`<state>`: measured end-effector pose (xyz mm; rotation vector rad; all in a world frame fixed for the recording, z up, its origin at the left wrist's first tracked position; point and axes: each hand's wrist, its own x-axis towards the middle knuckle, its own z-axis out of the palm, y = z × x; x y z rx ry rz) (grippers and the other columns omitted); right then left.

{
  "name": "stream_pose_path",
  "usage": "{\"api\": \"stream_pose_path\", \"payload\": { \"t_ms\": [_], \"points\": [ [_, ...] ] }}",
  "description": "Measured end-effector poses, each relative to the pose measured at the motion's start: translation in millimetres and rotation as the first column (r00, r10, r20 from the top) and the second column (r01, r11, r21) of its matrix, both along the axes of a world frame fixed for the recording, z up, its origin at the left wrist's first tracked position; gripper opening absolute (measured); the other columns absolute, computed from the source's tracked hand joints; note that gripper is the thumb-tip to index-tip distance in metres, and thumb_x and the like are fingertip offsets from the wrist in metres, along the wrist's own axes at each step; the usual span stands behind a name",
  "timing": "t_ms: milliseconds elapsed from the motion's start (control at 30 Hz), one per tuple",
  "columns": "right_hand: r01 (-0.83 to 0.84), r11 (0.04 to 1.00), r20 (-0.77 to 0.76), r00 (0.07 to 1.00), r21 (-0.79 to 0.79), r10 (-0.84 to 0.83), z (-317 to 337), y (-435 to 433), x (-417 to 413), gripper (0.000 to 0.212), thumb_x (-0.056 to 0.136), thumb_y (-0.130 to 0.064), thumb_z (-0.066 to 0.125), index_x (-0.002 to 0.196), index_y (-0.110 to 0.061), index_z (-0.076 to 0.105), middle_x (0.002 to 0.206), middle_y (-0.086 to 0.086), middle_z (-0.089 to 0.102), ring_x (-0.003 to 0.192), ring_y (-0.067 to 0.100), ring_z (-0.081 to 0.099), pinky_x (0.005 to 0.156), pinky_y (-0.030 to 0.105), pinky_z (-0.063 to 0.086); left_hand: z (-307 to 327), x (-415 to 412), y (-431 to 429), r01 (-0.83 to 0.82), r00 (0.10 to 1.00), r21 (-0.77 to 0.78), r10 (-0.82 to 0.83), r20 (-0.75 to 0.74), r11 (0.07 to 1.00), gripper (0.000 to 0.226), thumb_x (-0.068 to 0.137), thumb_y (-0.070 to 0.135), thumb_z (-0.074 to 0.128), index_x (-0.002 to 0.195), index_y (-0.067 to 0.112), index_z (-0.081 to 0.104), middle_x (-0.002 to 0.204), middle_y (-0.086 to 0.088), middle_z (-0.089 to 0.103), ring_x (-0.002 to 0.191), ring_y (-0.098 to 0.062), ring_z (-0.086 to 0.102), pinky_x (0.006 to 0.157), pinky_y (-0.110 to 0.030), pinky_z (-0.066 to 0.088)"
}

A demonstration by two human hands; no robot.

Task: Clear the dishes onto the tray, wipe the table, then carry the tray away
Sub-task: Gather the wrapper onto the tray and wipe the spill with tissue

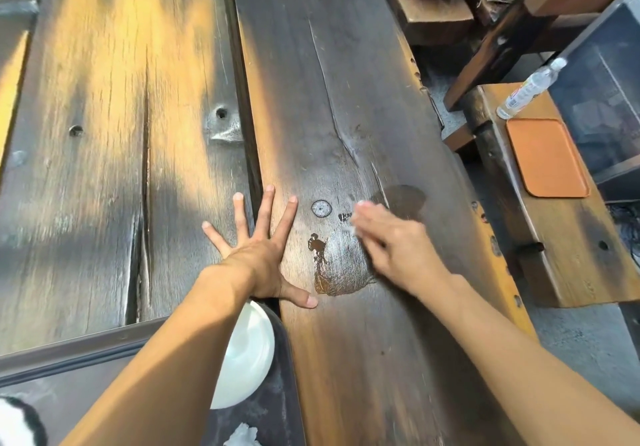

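- Our left hand [258, 255] lies spread flat on the bench [346, 81], fingers splayed, bracing us; it holds nothing.
- Our right hand [391, 244] is blurred with motion; its fingers look pressed together over something pale, likely a tissue [348, 230], but we cannot tell how it is gripped.
- The spill [332, 269] sits between our hands: a brown wet patch with a thick dark edge toward the left hand and a streaked sheen toward the right.
- The tissue should be soft, light and quick to soak and tear; we judge it best kept flat under the fingers, not pinched.
- The tray [273, 393] sits at the near left, under our left forearm, carrying a white bowl [249, 352] and a crumpled napkin [242, 435].
- The bowl looks smooth, stiff and breakable, so it may slide when the tray tilts.
- We would take the tray by its two opposite rims and keep it level.
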<state>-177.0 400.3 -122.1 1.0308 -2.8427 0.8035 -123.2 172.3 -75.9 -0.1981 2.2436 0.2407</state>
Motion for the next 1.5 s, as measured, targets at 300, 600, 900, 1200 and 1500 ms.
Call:
{"api": "stream_pose_path", "payload": {
  "t_ms": [300, 600, 900, 1200, 1500],
  "points": [
    [0.202, 0.979, -0.099, 0.975, 0.022, -0.199, -2, 34, -32, 0.028, 0.084, 0.005, 0.069, 0.110, -0.005, 0.075, 0.124, 0.013, 0.069, 0.115, 0.029, 0.067, 0.106, 0.046, 0.047, 2, -1, -5, 0.023, 0.999, 0.034, -0.024, 0.030, 0.999, 0.175, 0.031, 0.078, 0.083, 0.129, 0.036, -0.055, 0.123, 0.005, -0.073, 0.117, -0.043, -0.061, 0.093, -0.088, -0.012],
    [-0.404, 0.914, 0.033, 0.913, -0.042, 0.406, -4, 10, 33, 0.031, 0.089, -0.002, 0.068, 0.119, -0.003, 0.071, 0.134, 0.009, 0.064, 0.130, 0.021, 0.056, 0.111, 0.042, 0.042, -3, 1, -7, 0.016, 1.000, 0.030, -0.016, -0.018, 0.999, 0.181, 0.026, 0.082, 0.080, 0.132, 0.023, -0.054, 0.128, 0.007, -0.070, 0.121, -0.042, -0.059, 0.092, -0.087, -0.015],
    [-0.248, 0.969, 0.003, 0.969, -0.014, 0.248, -3, -47, -24, 0.029, 0.089, -0.003, 0.065, 0.118, -0.003, 0.072, 0.129, 0.014, 0.066, 0.124, 0.026, 0.061, 0.111, 0.043, 0.043, -5, 1, -7, 0.003, 1.000, 0.038, -0.002, -0.028, 0.999, 0.182, 0.026, 0.080, 0.082, 0.133, 0.025, -0.054, 0.128, 0.001, -0.070, 0.121, -0.041, -0.059, 0.092, -0.086, -0.017],
    [-0.078, 0.996, -0.046, 0.996, 0.047, 0.080, 4, 5, -58, 0.029, 0.086, 0.001, 0.067, 0.114, -0.003, 0.074, 0.126, 0.012, 0.068, 0.119, 0.028, 0.065, 0.109, 0.041, 0.042, -5, -1, -8, -0.018, 0.999, 0.046, 0.020, -0.038, 0.999, 0.185, 0.023, 0.079, 0.083, 0.136, 0.020, -0.052, 0.130, 0.000, -0.069, 0.123, -0.042, -0.058, 0.092, -0.086, -0.016],
    [-0.448, 0.894, 0.074, 0.892, 0.015, 0.446, 3, 15, 25, 0.031, 0.093, -0.005, 0.063, 0.123, -0.006, 0.070, 0.136, 0.008, 0.062, 0.131, 0.022, 0.056, 0.114, 0.040, 0.039, -1, -1, -6, -0.022, 1.000, 0.049, 0.023, -0.007, 0.999, 0.183, 0.026, 0.078, 0.084, 0.135, 0.022, -0.053, 0.130, 0.000, -0.070, 0.123, -0.041, -0.058, 0.095, -0.086, -0.015]
  ]
}}
